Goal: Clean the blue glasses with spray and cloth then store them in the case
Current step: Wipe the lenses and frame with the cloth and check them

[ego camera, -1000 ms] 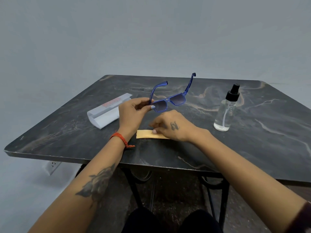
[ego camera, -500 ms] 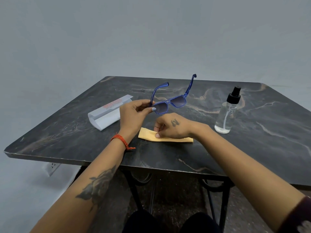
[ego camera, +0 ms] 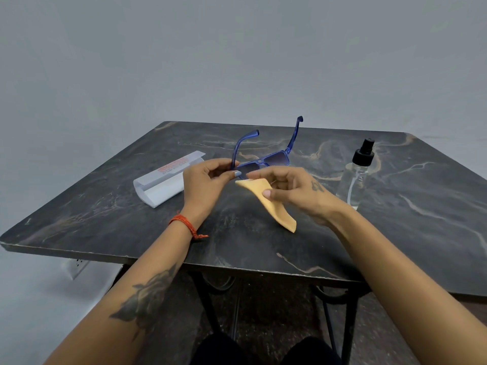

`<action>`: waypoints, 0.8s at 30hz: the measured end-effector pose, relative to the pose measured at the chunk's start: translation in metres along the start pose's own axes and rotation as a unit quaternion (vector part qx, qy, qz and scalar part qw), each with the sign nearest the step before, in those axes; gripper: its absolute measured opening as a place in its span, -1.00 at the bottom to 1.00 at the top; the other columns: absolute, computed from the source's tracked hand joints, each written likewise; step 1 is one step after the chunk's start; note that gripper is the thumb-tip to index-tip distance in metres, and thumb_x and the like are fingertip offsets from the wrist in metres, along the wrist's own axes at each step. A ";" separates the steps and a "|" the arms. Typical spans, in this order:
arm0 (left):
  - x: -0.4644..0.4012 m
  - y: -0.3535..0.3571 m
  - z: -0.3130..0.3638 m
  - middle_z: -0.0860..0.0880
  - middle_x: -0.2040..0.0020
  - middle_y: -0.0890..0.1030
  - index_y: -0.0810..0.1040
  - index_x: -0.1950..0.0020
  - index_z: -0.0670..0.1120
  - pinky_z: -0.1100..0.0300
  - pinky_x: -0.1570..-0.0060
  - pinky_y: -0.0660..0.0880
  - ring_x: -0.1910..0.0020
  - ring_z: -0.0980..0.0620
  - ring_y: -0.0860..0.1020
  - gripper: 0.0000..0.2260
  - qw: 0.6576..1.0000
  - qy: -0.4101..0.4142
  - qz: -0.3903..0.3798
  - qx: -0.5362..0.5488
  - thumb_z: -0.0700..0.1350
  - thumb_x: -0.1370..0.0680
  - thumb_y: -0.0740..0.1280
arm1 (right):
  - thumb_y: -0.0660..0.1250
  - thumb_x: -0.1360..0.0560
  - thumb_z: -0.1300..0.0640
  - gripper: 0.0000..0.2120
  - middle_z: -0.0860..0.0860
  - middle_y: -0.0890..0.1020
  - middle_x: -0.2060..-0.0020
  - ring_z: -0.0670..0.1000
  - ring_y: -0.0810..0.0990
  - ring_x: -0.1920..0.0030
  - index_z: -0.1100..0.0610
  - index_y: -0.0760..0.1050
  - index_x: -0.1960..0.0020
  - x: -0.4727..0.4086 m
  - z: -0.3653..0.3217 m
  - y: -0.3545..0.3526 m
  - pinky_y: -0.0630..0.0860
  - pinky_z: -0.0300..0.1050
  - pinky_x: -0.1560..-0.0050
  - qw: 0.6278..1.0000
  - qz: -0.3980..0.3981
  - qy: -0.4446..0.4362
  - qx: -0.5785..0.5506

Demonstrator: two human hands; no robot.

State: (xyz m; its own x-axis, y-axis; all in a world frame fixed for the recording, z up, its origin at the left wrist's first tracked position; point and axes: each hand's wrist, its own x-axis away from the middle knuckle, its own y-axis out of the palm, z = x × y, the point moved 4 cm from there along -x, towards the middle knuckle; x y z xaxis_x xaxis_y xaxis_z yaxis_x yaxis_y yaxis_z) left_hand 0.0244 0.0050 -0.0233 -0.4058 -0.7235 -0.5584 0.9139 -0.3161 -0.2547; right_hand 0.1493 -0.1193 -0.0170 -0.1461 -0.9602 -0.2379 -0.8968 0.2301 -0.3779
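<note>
My left hand (ego camera: pixel 208 184) pinches the blue glasses (ego camera: pixel 274 160) at the left corner of the frame and holds them above the table, temples open and pointing away from me. My right hand (ego camera: pixel 295 191) pinches the yellow cloth (ego camera: pixel 271 204) just below the left lens; the cloth hangs down off the table toward me. The white glasses case (ego camera: pixel 163 180) lies on the table to the left. The clear spray bottle (ego camera: pixel 355 175) with a black nozzle stands upright at the right, partly behind my right hand.
The dark marbled table (ego camera: pixel 263 246) has its front edge close to me, with black metal legs below. A wall socket (ego camera: pixel 77 264) shows under the table's left edge. A grey wall stands behind.
My right hand has lifted the yellow cloth off the table and brought it up to the glasses. My left hand keeps the glasses in about the same place.
</note>
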 end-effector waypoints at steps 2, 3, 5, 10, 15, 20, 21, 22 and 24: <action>0.000 0.000 0.001 0.11 0.16 0.62 0.64 0.00 -0.08 0.49 0.10 0.48 0.22 0.39 0.57 -0.77 1.000 0.002 0.000 -0.001 -0.26 -0.37 0.47 | 0.33 -0.40 0.49 -0.51 -0.02 0.60 0.14 -0.12 0.55 0.11 0.10 0.48 -0.23 0.004 0.003 -0.003 0.48 -0.32 0.07 0.998 -0.009 0.023 -0.049; 0.000 0.000 0.001 0.10 0.16 0.62 0.64 0.01 -0.07 0.49 0.10 0.48 0.22 0.39 0.57 -0.77 1.000 0.002 0.000 -0.001 -0.26 -0.37 0.47 | 0.34 -0.37 0.52 -0.47 -0.01 0.60 0.13 -0.11 0.56 0.10 0.10 0.47 -0.24 0.006 0.004 -0.005 0.50 -0.32 0.06 0.998 -0.006 0.030 -0.056; 0.000 0.001 0.001 0.08 0.15 0.63 0.64 0.01 -0.05 0.45 0.09 0.50 0.22 0.36 0.58 -0.76 1.000 0.002 -0.001 0.004 -0.26 -0.36 0.48 | 0.38 -0.34 0.51 -0.48 0.04 0.61 0.12 -0.09 0.57 0.09 0.12 0.49 -0.22 0.007 0.007 -0.007 0.53 -0.30 0.06 0.997 0.018 0.032 -0.063; 0.002 0.002 0.000 0.08 0.14 0.64 0.62 0.01 -0.02 0.42 0.09 0.52 0.21 0.33 0.60 -0.75 1.000 -0.002 -0.002 0.013 -0.26 -0.36 0.48 | 0.43 -0.40 0.33 -0.77 0.10 0.66 0.11 -0.12 0.59 0.12 0.17 0.61 -0.04 0.011 0.008 -0.009 0.49 -0.35 0.09 0.994 0.109 0.002 0.003; 0.003 0.002 0.002 0.12 0.15 0.63 0.62 0.01 -0.02 0.41 0.08 0.53 0.20 0.33 0.60 -0.75 1.000 0.003 -0.007 0.009 -0.25 -0.37 0.48 | 0.42 -0.43 0.16 -0.97 -0.06 0.60 0.19 -0.18 0.56 0.13 0.08 0.58 0.15 0.012 0.009 -0.012 0.47 -0.33 0.08 0.986 0.162 0.012 0.036; 0.003 0.002 0.003 0.08 0.14 0.64 0.62 0.00 -0.02 0.38 0.06 0.54 0.19 0.31 0.61 -0.75 1.000 0.006 -0.012 0.011 -0.24 -0.37 0.48 | 0.30 -0.53 0.18 -0.92 0.06 0.62 0.19 -0.11 0.64 0.16 0.16 0.41 0.09 0.012 0.008 -0.008 0.57 -0.25 0.25 0.979 0.176 0.027 -0.101; 0.003 0.002 0.003 0.07 0.14 0.64 0.62 0.00 -0.03 0.38 0.05 0.54 0.18 0.29 0.61 -0.75 1.000 0.007 -0.013 0.010 -0.24 -0.36 0.48 | 0.30 -0.53 0.18 -0.92 0.03 0.62 0.23 -0.12 0.64 0.19 0.13 0.40 0.09 0.013 0.007 -0.007 0.57 -0.24 0.28 0.976 0.193 0.029 -0.100; 0.003 0.002 0.003 0.06 0.13 0.65 0.63 0.00 -0.04 0.37 0.04 0.54 0.17 0.26 0.62 -0.76 1.000 0.008 -0.013 0.010 -0.23 -0.36 0.49 | 0.31 -0.52 0.16 -0.91 0.01 0.61 0.26 -0.12 0.64 0.20 0.10 0.40 0.10 0.013 0.008 -0.008 0.56 -0.24 0.31 0.972 0.217 0.033 -0.086; 0.003 0.002 0.003 0.05 0.13 0.65 0.64 0.00 -0.06 0.37 0.04 0.54 0.15 0.23 0.63 -0.76 1.000 0.012 -0.013 0.011 -0.23 -0.36 0.49 | 0.35 -0.50 0.12 -0.89 -0.01 0.61 0.27 -0.08 0.63 0.20 0.01 0.42 0.11 0.013 0.008 -0.011 0.54 -0.26 0.34 0.961 0.272 0.032 -0.043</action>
State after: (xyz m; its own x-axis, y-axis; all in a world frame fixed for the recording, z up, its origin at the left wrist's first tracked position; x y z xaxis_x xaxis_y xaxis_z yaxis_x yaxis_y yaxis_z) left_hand 0.0253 0.0001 -0.0235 -0.4292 -0.7006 -0.5701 0.9030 -0.3478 -0.2523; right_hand 0.1607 -0.1336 -0.0230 -0.6264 -0.7093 -0.3234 -0.7104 0.6902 -0.1377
